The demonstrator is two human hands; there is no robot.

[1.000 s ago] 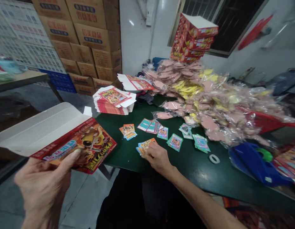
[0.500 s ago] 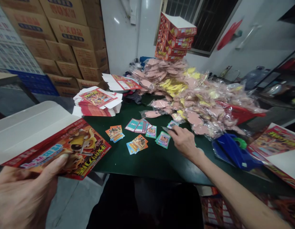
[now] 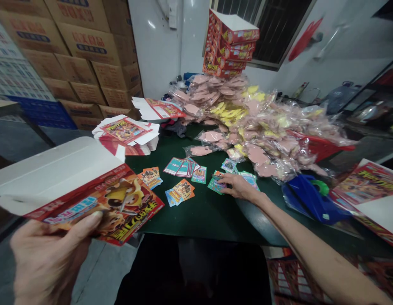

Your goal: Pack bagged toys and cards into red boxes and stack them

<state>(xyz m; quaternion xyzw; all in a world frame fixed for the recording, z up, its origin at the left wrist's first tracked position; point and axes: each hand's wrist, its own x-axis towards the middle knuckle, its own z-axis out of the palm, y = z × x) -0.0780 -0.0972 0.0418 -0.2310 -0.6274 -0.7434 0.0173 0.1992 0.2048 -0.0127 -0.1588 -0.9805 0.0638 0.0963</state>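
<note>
My left hand (image 3: 61, 250) grips a red printed box (image 3: 120, 201) with its white flap raised, thumb on the printed face. Over the green table (image 3: 186, 220), my right hand (image 3: 236, 185) has its fingers closed on a card at the green-edged card pile (image 3: 215, 185). Beside it lie more green cards (image 3: 249, 178) and a small card group (image 3: 229, 165). Further left are teal cards (image 3: 180, 167), a single green card (image 3: 199, 174) and two orange-and-blue card piles (image 3: 179, 192), (image 3: 151, 176).
Bagged pink and yellow pieces (image 3: 234, 114) are heaped at the back, below stacked red boxes (image 3: 229, 46). Flat boxes (image 3: 124, 131) lie at the left. A blue holder (image 3: 306, 199) and an open box (image 3: 371, 190) stand right. Cartons (image 3: 88, 46) line the wall.
My right hand has moved slightly left and down onto the green-edged pile, uncovering cards to its right. My left hand has brought the red box further right.
</note>
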